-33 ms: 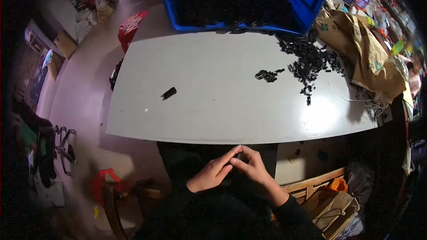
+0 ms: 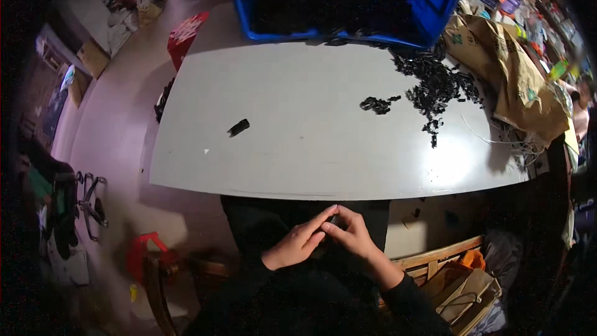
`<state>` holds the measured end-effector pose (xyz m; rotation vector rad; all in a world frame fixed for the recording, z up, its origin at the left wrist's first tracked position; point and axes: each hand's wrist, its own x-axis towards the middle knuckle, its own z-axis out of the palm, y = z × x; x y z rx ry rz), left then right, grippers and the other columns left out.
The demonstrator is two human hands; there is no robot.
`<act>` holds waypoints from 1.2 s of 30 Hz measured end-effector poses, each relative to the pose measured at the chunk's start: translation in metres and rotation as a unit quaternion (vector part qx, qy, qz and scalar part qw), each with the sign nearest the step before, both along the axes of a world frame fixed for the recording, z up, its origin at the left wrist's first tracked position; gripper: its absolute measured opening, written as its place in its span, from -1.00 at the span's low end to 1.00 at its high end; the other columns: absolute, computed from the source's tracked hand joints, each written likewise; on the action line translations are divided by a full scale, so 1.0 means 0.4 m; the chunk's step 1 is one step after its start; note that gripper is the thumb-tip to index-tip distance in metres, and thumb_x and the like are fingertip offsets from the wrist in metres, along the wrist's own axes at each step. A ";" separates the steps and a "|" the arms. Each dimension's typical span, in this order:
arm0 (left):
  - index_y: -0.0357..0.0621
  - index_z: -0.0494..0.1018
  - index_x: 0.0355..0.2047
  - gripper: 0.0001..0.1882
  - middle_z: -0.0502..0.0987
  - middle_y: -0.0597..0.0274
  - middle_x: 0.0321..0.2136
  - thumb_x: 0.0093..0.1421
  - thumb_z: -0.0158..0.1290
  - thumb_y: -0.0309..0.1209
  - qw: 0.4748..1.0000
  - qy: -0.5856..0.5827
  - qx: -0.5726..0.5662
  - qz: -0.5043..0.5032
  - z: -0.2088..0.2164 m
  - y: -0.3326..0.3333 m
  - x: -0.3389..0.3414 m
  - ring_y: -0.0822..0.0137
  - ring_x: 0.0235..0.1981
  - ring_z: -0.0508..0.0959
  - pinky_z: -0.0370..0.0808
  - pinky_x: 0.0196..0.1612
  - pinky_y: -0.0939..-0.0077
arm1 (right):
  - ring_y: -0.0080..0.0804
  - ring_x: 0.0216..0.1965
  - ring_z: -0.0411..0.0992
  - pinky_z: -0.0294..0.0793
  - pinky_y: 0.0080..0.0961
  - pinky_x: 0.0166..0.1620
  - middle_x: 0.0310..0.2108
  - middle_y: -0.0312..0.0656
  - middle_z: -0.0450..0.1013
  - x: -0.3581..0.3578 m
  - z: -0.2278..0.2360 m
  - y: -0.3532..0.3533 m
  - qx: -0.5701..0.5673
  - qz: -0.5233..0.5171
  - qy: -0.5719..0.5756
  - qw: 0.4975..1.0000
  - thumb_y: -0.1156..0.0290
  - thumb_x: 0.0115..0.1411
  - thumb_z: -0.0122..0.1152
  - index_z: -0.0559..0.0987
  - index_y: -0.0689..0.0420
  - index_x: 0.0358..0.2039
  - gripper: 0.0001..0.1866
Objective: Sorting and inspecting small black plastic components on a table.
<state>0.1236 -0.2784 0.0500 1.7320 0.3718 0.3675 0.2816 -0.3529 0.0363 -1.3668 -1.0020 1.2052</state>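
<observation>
My left hand (image 2: pixel 298 237) and right hand (image 2: pixel 356 235) meet, grip closed round small dark piece (image 2: pixel 334 219), just off desk's (image 2: pixel 298 165) 6 o'clock edge. Apparently working piece two-handed; next move calls for steady pinch.

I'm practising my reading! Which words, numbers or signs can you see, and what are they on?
Brown sack: green marks and dark print, too small and blurred to read.
Red thing: pale markings, too blurred to read.
I can't read any text for sure.
</observation>
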 end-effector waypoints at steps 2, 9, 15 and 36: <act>-0.23 -0.05 0.22 -0.40 0.07 -0.01 0.21 0.18 -0.16 -0.59 1.000 0.017 0.005 0.011 -0.036 -0.022 -0.025 0.15 0.21 0.17 0.16 0.19 0.35 | -0.68 -0.61 0.16 0.19 -0.69 -0.55 -0.59 -0.33 0.36 -0.017 -0.038 -0.010 0.004 0.015 -0.030 0.999 0.30 0.08 0.24 0.45 0.24 -0.29 -0.71; -0.14 0.18 0.14 -0.44 0.33 0.03 -0.06 0.10 0.01 -0.51 0.969 0.097 0.221 0.057 -0.015 0.000 -0.063 0.12 -0.03 0.36 0.35 -0.01 0.34 | -0.18 -0.42 0.42 0.43 -0.42 -0.32 -0.38 0.03 0.42 -0.042 -0.020 -0.007 0.079 0.028 -0.300 0.950 0.29 0.03 0.26 0.45 0.26 -0.19 -0.61; 0.04 0.13 0.20 -0.41 0.00 0.02 0.23 0.13 -0.03 -0.37 0.860 0.166 0.424 0.232 0.014 0.276 -0.070 0.02 0.25 -0.02 -0.09 0.25 0.03 | -0.03 -0.06 0.31 0.29 -0.25 -0.04 -0.13 -0.04 0.38 0.077 0.067 0.187 0.219 -0.051 -0.483 0.846 0.52 -0.05 0.19 0.46 0.17 -0.17 -0.64; -0.19 0.45 -0.30 -0.78 0.40 0.02 -0.23 -0.02 0.04 -0.53 0.821 -0.052 0.465 0.327 -0.035 0.743 0.286 0.01 -0.15 0.38 0.27 -0.06 0.16 | -0.15 0.21 0.08 0.08 -0.07 0.14 0.12 -0.11 0.22 0.570 0.235 0.871 0.170 -0.107 -0.712 0.673 0.21 0.17 0.01 0.38 0.08 0.02 -0.58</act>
